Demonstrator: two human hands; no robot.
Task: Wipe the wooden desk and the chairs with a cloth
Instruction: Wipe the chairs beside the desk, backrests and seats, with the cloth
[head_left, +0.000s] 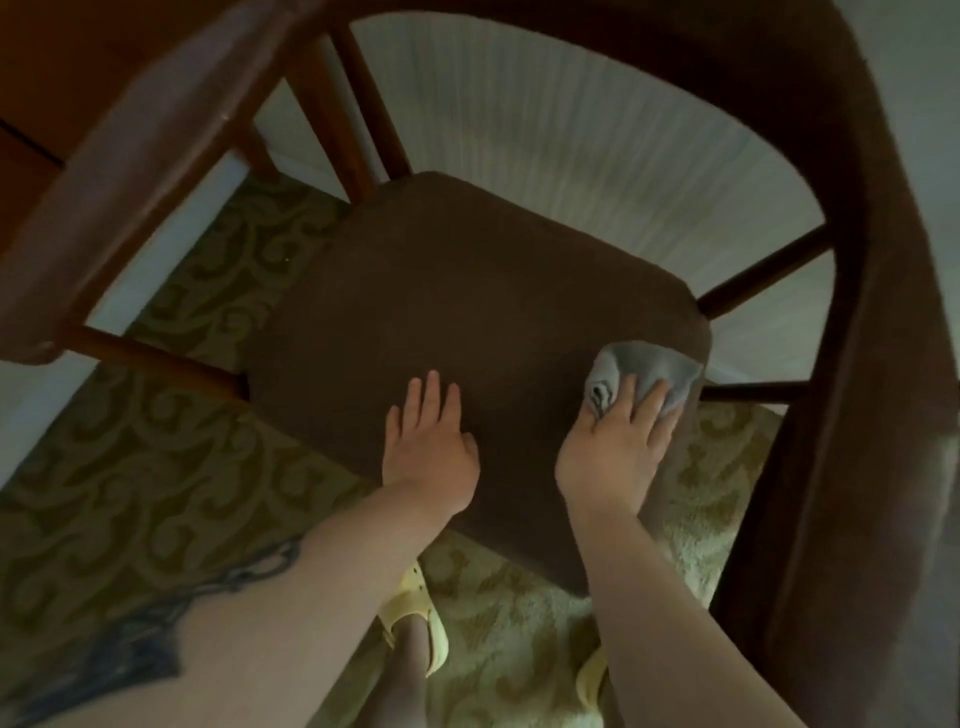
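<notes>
At lower centre, the left hand (428, 441) is lying flat, fingers apart, on the brown padded chair seat (467, 312); the right hand (613, 447) is pressing the grey cloth (649, 371) near the seat's right edge, where it may slip off.

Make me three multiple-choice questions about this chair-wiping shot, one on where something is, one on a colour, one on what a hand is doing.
1. Where does the cloth lie on the seat cushion?
A. near its right-hand corner
B. in the middle
C. at its far left edge

2. What colour is the cloth?
A. yellow
B. grey
C. red

3. What is the left hand doing?
A. gripping the armrest
B. holding the cloth
C. resting flat on the cushion

Answers:
1. A, the cloth sits by the cushion's right corner under the right hand.
2. B, it shows pale grey against the brown cushion.
3. C, its fingers lie straight on the cushion, holding nothing.
</notes>
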